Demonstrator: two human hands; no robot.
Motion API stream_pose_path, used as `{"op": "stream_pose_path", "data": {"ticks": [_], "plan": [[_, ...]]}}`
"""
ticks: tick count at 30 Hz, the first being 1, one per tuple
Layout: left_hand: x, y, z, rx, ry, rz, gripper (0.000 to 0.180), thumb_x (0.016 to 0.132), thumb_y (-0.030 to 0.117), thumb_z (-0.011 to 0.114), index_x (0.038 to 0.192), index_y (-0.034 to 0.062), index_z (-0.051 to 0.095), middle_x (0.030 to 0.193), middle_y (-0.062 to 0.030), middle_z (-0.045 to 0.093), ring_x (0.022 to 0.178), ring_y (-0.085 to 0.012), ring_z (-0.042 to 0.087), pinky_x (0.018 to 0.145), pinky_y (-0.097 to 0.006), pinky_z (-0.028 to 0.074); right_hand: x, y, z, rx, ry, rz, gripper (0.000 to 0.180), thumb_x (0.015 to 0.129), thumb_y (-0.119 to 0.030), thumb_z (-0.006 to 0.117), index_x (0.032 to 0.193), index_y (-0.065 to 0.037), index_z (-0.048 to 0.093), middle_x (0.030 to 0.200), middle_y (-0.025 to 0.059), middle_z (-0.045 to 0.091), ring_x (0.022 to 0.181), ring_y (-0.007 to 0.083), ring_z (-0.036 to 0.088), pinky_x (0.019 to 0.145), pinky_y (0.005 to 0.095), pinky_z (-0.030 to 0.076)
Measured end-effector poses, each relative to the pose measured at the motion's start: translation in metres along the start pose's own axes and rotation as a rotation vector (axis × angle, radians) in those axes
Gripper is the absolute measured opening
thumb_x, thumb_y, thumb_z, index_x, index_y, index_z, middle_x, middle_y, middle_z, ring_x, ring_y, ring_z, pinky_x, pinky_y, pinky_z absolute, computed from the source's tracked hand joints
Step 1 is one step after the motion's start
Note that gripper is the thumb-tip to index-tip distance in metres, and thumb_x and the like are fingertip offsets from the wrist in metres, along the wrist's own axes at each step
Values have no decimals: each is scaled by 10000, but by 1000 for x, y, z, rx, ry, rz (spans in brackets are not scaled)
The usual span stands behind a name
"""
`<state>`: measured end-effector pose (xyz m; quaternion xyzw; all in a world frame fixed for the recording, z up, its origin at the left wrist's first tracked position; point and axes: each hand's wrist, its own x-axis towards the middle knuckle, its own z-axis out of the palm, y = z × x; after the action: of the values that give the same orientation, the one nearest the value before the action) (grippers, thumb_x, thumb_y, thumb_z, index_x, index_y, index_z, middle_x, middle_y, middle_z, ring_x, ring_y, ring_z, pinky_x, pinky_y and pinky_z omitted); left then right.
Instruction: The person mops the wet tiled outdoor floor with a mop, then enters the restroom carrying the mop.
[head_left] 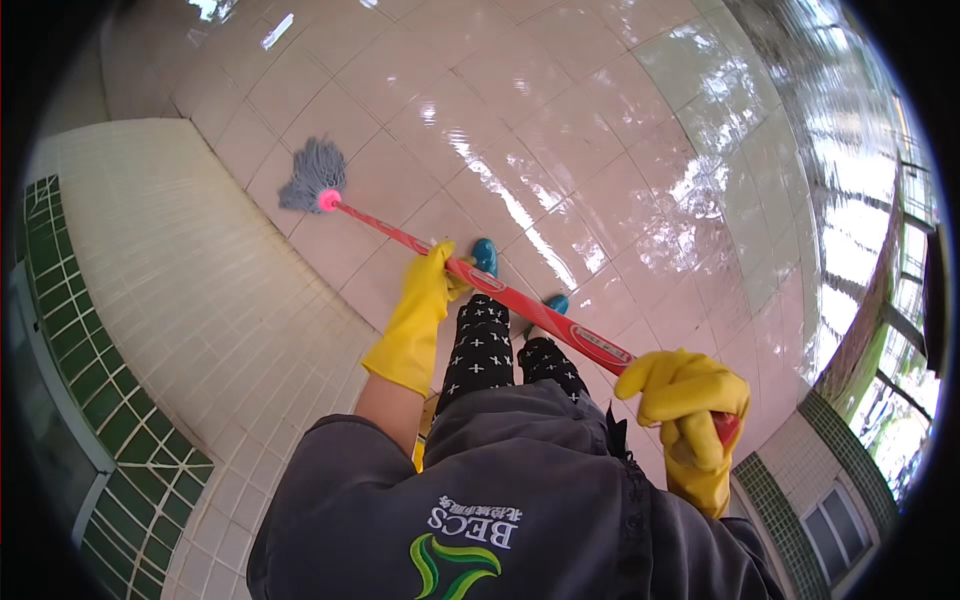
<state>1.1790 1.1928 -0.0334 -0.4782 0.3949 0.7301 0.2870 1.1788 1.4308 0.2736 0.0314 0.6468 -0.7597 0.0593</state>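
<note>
A mop with a red handle (535,312) slants across my front, from the upper left down to the right. Its grey string head (316,172) lies on the tiled floor, joined to the handle by a pink collar (328,200). My left hand (432,285), in a yellow rubber glove, is closed round the handle's middle. My right hand (690,400), gloved in yellow too, grips the top end, and a bit of red shows past its fingers. Below the handle are my teal shoes (485,256) and black patterned trousers (482,345).
Pale pink floor tiles (540,150) shine with bright reflections and look wet. A cream tiled wall (190,220) with green tiles (110,400) runs along the left, close to the mop head. Bright windows (870,250) stand at the right.
</note>
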Motion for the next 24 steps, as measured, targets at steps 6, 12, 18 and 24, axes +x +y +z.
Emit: {"op": "stream_pose_path", "data": {"ticks": [6,12,18,24], "plan": [[-38,-36,99,58,-285,-179,427,864,373,521,1019,-24,496,874,-217,626,739,-326,647,695,-418,551,-40,-53,-63,16,202,-149,165,724,14,503,576,25,574,455,50,443,421,182,431,471,382,474],[-56,-136,254,184,-638,-271,446,887,412,481,999,-20,507,967,-229,608,837,-354,641,774,-465,521,-106,-119,-143,-214,390,-388,118,578,38,413,528,-22,502,441,37,399,363,154,374,360,307,432],[-40,-215,407,220,-938,-395,409,871,411,502,1008,25,477,887,-192,617,738,-323,639,731,-455,529,-121,-122,-178,-564,529,-476,89,644,19,473,573,-15,515,447,30,394,376,154,402,380,296,404],[-8,-253,510,87,-753,-470,242,824,149,521,1023,29,453,850,-168,590,703,-311,615,579,-442,538,-125,-101,-206,-849,521,-238,153,808,-53,521,694,22,592,539,54,504,533,204,557,463,291,432]]}}
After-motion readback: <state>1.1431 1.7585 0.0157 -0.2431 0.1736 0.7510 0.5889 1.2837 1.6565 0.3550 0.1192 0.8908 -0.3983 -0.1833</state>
